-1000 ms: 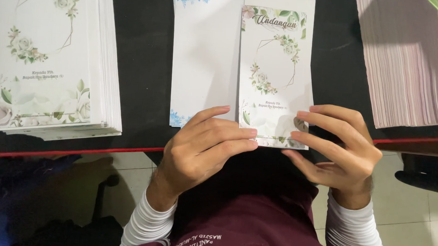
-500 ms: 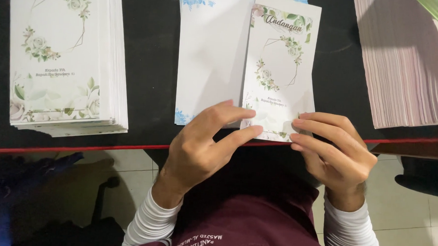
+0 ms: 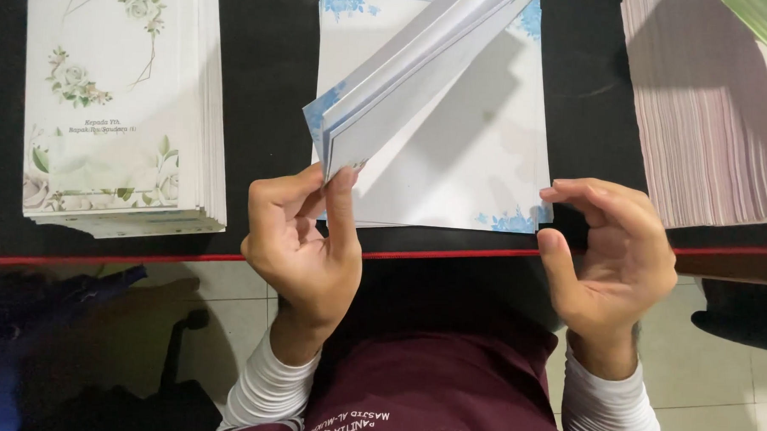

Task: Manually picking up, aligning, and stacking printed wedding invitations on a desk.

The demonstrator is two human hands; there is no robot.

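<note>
Left hand (image 3: 302, 238) grip pinches folded white blue-flowered card (image 3: 405, 80), tilted; right hand (image 3: 611, 257) grip apart.

This looks like a small print or stationery workroom, or a home corner used for the same work. A black table (image 3: 269, 84) with a red edge strip (image 3: 144, 257) carries paper goods in bulk: a thick stack of floral cards (image 3: 120, 104) on the left, a tall pile of pinkish sheets (image 3: 710, 116) on the right (edges fanned), and white sheets with blue flower corners (image 3: 479, 168) in the middle. Below is a pale tiled floor (image 3: 219, 286).
</note>
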